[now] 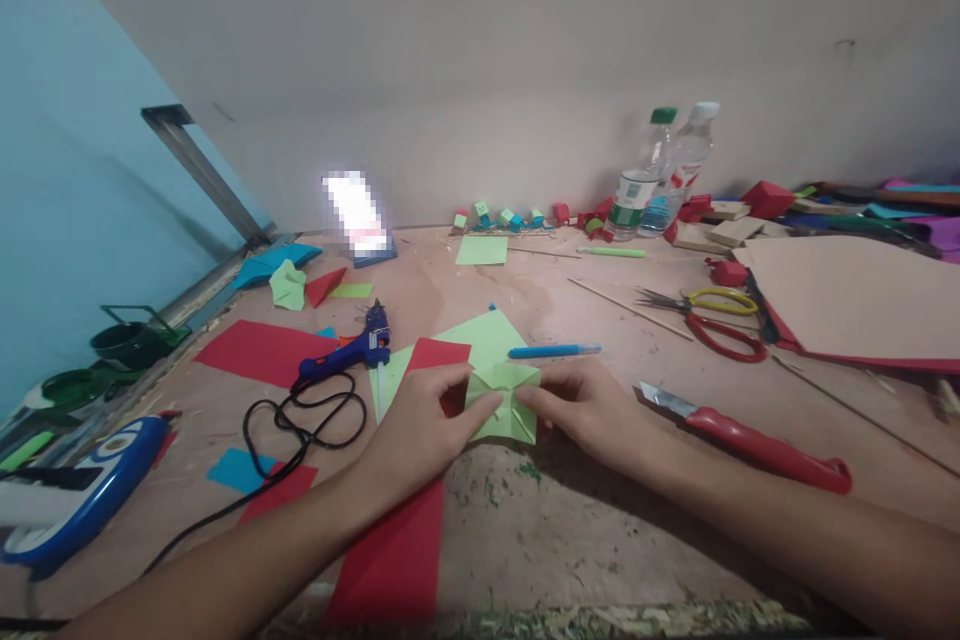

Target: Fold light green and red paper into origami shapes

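Observation:
Between my two hands is a small light-green piece of folded paper (504, 380) with crease lines across it. My left hand (439, 412) pinches its left side, thumb on the front face. On the right side, my right hand (581, 405) grips it the same way, thumb pressed near the middle. Part of the fingers behind the paper is hidden. Just beyond lies a blue pen (555, 351), next to a larger light-green sheet (487, 327). Red paper (397, 550) runs under my left forearm.
To the left are a blue glue gun (352, 350) with a looped black cord and a red sheet (251, 350). On the right lie a red-handled knife (765, 445) with its blade bare, scissors (712, 310) and stacked paper (855, 300). Bottles (636, 185) stand by the wall.

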Demonstrator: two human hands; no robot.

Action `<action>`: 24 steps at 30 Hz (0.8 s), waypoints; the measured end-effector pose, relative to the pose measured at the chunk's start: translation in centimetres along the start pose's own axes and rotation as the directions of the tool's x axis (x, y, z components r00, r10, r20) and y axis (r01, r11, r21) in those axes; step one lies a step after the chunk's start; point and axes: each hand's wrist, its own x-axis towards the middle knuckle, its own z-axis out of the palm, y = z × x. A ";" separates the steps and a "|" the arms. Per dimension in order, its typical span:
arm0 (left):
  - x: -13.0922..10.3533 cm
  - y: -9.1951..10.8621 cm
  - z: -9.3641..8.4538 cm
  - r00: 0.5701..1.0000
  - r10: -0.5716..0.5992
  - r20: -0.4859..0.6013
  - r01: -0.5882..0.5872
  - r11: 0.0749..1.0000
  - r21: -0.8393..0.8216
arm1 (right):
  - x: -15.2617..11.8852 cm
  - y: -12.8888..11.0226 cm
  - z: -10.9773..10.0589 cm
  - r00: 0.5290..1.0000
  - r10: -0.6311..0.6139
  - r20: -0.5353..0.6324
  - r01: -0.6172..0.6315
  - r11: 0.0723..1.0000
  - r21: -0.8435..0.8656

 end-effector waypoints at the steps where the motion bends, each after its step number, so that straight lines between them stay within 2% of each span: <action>1: 0.1 -0.1 0.0 1.000 -0.022 0.018 0.023 0.999 -0.034 | 0.0 0.1 0.0 1.000 0.002 -0.003 -0.002 1.000 0.006; 6: 0.3 -0.2 -0.1 0.989 -0.106 0.100 0.125 0.970 -0.209 | 0.2 0.6 -0.3 0.999 0.036 -0.005 -0.036 0.998 0.054; 12: 0.4 -0.2 0.1 0.981 -0.141 0.135 0.180 0.923 -0.341 | 0.1 0.6 -0.3 0.999 0.053 0.012 -0.054 0.993 0.105; 20: 0.5 -0.2 0.1 0.983 -0.132 0.128 0.173 0.903 -0.394 | 0.2 1.3 -0.5 0.999 -0.016 0.037 0.011 0.992 0.125; 24: 0.4 -0.5 0.2 0.982 -0.135 0.134 0.177 0.904 -0.389 | 0.3 1.0 -0.4 0.999 0.039 0.018 -0.041 0.990 0.137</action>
